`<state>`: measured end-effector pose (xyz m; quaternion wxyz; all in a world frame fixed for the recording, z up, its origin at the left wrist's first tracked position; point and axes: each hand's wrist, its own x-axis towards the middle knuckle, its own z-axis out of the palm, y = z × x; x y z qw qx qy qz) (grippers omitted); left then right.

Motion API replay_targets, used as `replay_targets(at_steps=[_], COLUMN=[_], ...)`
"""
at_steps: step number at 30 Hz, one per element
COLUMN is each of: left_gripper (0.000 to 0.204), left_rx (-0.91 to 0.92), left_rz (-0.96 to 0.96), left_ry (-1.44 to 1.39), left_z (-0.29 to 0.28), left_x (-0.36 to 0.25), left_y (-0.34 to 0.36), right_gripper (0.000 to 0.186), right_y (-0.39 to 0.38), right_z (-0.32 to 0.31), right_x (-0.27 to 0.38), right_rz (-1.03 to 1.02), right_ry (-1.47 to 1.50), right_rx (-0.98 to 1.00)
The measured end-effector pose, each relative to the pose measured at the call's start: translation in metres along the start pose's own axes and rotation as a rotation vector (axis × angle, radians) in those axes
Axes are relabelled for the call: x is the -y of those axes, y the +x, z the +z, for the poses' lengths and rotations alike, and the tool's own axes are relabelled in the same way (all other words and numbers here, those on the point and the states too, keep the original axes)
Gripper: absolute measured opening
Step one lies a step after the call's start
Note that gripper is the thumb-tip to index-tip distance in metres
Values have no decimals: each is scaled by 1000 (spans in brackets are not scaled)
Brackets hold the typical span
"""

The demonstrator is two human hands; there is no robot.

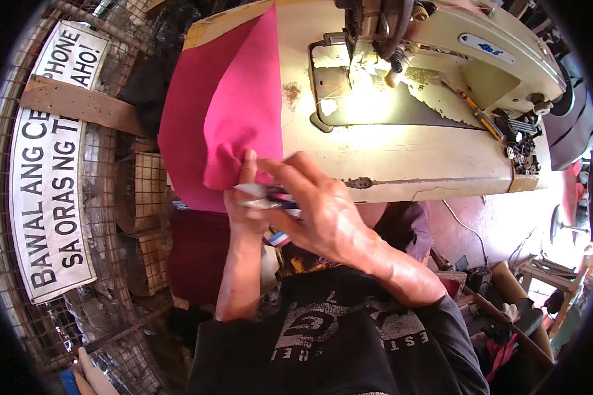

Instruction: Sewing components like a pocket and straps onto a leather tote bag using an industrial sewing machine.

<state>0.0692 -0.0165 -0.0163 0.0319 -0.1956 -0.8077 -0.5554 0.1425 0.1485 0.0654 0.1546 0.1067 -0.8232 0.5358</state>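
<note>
A bright pink piece of cloth [244, 105] lies folded over at the left end of the sewing machine table, its near part bunched at my hands. My left hand [244, 197] is at the near edge of the cloth, thumb up, pinching it; the fingers are mostly hidden. Crossing in front of it, my right hand [329, 210] grips small metal snips [260, 195], their blades slightly blurred and pointing left over my left hand. A red, white and blue striped item [278, 239] shows just below the snips; what it belongs to is unclear.
A cream sewing machine [501, 66] with a lit needle area stands on the worn table [415, 158] to the right. A yellow and black tool [481, 115] lies by its base. Dark red cloth [197, 257] hangs below, and wire mesh [122, 197] runs along the left.
</note>
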Motion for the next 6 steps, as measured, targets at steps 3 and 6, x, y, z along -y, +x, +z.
replay_targets(at_steps=[3, 6], left_gripper=[41, 41], left_rx=[-198, -318], left_rz=[-461, -521], left_ry=[-892, -842], left_z=[-2, 6], left_x=[-28, -43], left_y=[10, 18], right_gripper=[51, 50], right_y=[-6, -1], right_z=[-2, 2], right_x=[-17, -44], right_rz=[240, 548], right_ry=[3, 382], right_rx=[-142, -143])
